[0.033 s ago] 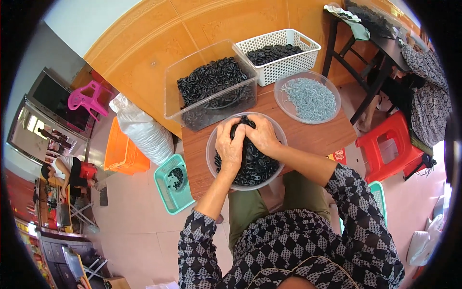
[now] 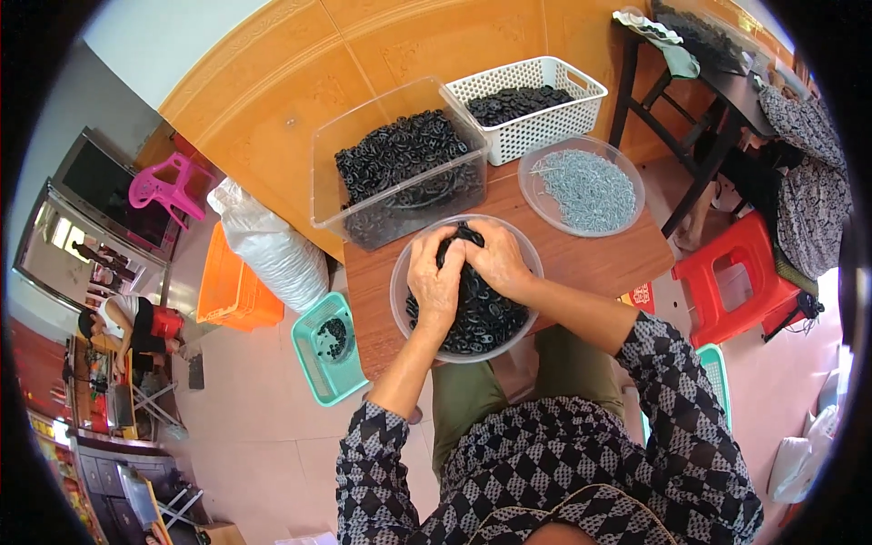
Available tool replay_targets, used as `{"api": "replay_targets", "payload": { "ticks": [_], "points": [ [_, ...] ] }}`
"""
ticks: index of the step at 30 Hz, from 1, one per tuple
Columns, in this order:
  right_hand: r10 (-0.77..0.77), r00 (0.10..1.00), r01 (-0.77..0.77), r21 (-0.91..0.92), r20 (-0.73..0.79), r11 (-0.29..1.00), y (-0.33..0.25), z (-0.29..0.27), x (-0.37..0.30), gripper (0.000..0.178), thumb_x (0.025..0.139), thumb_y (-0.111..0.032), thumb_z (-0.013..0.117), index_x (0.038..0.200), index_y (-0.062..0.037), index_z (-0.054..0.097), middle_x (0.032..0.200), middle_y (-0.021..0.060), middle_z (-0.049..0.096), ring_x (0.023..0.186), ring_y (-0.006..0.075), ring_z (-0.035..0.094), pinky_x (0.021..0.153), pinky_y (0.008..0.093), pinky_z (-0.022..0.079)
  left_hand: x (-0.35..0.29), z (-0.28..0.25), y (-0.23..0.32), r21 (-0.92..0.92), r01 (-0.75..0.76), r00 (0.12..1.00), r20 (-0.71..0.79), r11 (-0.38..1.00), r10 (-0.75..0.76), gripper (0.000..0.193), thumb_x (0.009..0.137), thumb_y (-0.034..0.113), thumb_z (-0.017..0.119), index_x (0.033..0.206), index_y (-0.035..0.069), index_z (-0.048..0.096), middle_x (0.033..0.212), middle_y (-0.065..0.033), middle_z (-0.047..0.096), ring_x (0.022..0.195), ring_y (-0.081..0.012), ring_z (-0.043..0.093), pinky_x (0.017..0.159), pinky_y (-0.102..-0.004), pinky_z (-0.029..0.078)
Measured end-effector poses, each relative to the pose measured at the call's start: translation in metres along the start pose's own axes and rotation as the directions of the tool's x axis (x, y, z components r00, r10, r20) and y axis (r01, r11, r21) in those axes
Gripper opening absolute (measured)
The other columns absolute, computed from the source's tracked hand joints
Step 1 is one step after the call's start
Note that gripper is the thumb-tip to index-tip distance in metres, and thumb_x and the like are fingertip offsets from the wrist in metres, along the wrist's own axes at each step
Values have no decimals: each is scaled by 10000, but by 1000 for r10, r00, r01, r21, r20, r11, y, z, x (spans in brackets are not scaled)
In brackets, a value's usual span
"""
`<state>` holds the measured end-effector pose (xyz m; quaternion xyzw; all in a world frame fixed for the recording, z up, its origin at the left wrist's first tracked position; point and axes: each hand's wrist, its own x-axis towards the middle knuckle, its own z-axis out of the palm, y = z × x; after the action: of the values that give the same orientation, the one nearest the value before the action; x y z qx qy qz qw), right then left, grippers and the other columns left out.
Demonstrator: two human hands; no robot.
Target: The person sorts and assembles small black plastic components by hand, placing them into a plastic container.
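Barely shifted, left hand (image 2: 434, 277) and right hand (image 2: 498, 262) clasp black links (image 2: 468, 234) between them, within the clear bowl (image 2: 397, 289).

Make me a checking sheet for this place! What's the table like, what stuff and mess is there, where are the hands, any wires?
Surface: brown table, wood-look.
Job's things: bowl of black pieces; clear tub and white basket, also holding black pieces; plate of silvery pins.
Clutter: green basket, orange bin and white sack, left of the table.
Left hand: curled on the bowl's pieces; grip unclear.
Right hand: the same.
Cables: dark strands by the red stool; too small to tell.
Surroundings: pink stool; a person left, another person right.
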<state>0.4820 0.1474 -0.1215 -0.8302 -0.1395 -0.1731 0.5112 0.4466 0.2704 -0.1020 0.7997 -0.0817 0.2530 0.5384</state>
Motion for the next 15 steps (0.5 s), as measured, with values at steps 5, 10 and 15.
{"api": "replay_targets", "payload": {
  "ticks": [5,10,15],
  "points": [
    [-74,989,82,-59,126,995,-23,-21,-8,322,775,-184,636,1046,-10,641,1075,204,604,1014,379,551,869,452,438,-6,-16,13,68,-19,997,77,997,14,229,804,172,655,1014,85,687,1070,-115,607,1019,-279,576,884,-366,441],
    [-206,967,229,-161,147,960,-26,-34,-16,307,790,-147,628,1068,-18,641,1154,218,584,1042,389,533,903,442,433,-17,-23,15,271,-197,977,129,942,167,313,816,291,657,1077,122,690,1131,-126,620,1075,-303,546,935,-417,352],
    [-230,956,259,-160,182,952,-27,-43,-18,278,834,-82,589,1103,-22,625,1207,201,574,1082,377,545,907,425,447,-21,-27,23,196,-172,977,158,965,142,455,931,294,540,1276,-1,523,1157,-175,620,1159,-291,520,982,-399,331]
  ]
}}
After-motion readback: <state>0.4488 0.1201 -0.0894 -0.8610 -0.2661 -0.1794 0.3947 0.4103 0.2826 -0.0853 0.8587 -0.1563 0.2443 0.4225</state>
